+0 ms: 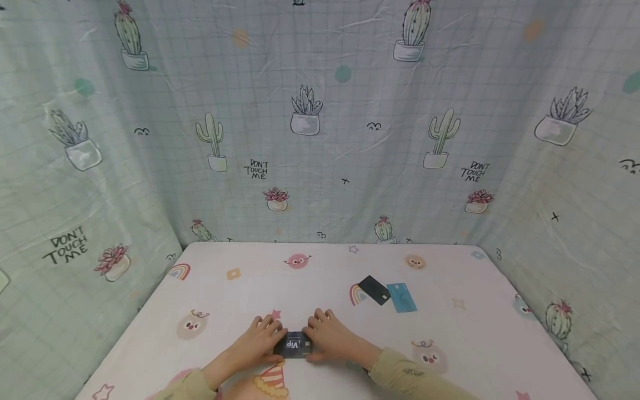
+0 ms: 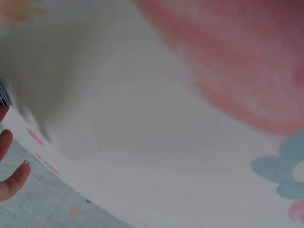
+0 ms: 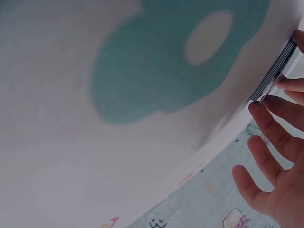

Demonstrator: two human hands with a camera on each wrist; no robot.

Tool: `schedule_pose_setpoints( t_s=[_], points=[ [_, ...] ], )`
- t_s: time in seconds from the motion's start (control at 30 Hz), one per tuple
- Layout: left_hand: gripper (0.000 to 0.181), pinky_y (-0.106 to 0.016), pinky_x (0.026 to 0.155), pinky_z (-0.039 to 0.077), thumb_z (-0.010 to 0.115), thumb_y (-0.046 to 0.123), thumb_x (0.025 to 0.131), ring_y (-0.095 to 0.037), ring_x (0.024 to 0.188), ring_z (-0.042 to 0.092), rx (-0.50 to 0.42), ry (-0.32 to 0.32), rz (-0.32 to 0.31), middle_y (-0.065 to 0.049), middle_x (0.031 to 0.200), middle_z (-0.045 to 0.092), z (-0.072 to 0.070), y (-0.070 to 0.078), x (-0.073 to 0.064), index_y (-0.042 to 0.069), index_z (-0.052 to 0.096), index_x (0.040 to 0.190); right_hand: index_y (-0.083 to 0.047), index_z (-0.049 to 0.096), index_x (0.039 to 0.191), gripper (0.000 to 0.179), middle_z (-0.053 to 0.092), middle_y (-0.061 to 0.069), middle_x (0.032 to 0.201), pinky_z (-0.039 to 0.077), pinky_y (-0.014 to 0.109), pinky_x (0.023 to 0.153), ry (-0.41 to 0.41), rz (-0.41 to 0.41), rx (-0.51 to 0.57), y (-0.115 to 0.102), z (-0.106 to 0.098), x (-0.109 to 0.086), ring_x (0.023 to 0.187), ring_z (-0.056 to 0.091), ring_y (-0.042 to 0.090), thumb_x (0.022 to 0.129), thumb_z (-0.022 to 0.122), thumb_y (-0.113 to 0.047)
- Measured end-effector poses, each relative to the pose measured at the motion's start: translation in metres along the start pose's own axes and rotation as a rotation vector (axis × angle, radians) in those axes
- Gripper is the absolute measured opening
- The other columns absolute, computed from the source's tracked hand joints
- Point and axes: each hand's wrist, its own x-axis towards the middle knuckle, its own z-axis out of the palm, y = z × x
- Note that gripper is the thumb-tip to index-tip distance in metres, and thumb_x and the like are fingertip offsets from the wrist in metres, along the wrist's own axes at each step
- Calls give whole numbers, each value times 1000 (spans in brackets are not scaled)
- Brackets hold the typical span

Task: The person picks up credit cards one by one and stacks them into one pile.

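A stack of several cards (image 1: 295,351) lies low over the table near its front, a dark card printed "Vip" on top. At its left end, my left hand (image 1: 256,343) pinches it between thumb and fingers. My right hand (image 1: 334,338) grips the opposite end the same way. In the right wrist view the layered edge of the card stack (image 3: 274,71) shows between the fingertips, with other fingers of the right hand (image 3: 280,175) spread apart. Only a corner of the card stack (image 2: 4,95) appears in the left wrist view, beside a few fingers (image 2: 15,180).
Further back to the right, a black card (image 1: 374,290) and a blue card (image 1: 402,298) lie flat side by side, their edges meeting. The table (image 1: 320,278) has a white cover with printed figures. A cactus-print curtain (image 1: 345,150) hangs behind it and along both sides.
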Motion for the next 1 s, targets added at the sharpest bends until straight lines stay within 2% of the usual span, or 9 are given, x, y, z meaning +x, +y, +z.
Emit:
schedule_pose_setpoints(
  t_s=[0.27,0.47,0.73,1.0],
  points=[
    [59,-35,74,37,51,62,76,-16,90,44,15,23,5,2,95,54,4,-4,-1,14,59,108,-21,55,114,54,52,-7,97,37,29,81,-24,10,18,1,4,1,90,38,10,76,54,-60],
    [60,-36,76,37,49,64,76,-16,92,44,-7,-5,-2,1,99,54,4,-6,-3,15,59,109,-20,54,117,57,53,-7,100,37,29,81,-44,14,30,2,5,2,91,38,10,76,54,-60],
    [58,-35,75,36,48,64,76,-15,90,42,8,-4,-5,3,96,53,5,-8,-1,17,60,108,-20,56,114,55,54,-7,98,37,28,79,7,0,-6,4,6,1,90,39,10,76,55,-59],
    [59,-34,74,36,45,64,78,-15,88,44,21,13,10,3,91,52,6,-7,-2,16,60,109,-20,56,114,57,54,-7,98,37,28,79,-1,7,-11,4,7,2,90,39,10,75,54,-61]
  ],
)
